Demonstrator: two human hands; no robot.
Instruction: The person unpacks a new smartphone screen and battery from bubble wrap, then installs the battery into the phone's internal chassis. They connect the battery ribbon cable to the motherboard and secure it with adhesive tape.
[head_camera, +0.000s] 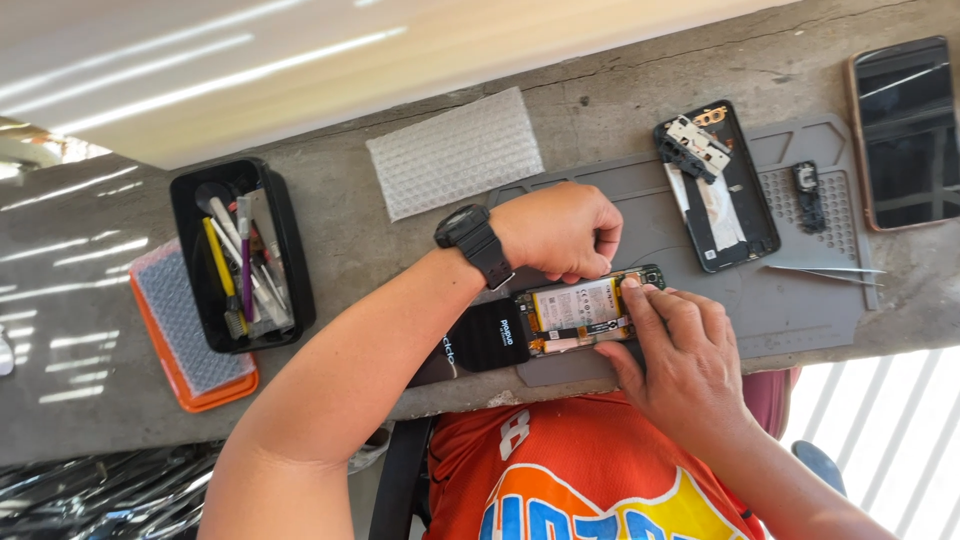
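The fingers (655, 300) of the right hand (690, 365) lie flat and close together on the right end of the opened phone (585, 312), tips pressing near its upper corner; they pinch nothing that I can see. The left hand (560, 230) is curled into a loose fist just beyond the phone, knuckles touching its far edge; whether it grips a small tool or part I cannot tell. The phone lies face down on the grey work mat (790, 310), near the bench's near edge, battery exposed.

It looks like mid-disassembly work inside the body, around the battery or a connector; any further move would call for a steady hold and a fine touch at that corner.

The left forearm comes in from the lower left, wristwatch (472, 240) uppermost; the right wrist bends in from the lower right. Further right on the mat lie the back cover (725, 200) and tweezers (825, 272); a black tool tray (240, 255) sits to the left.
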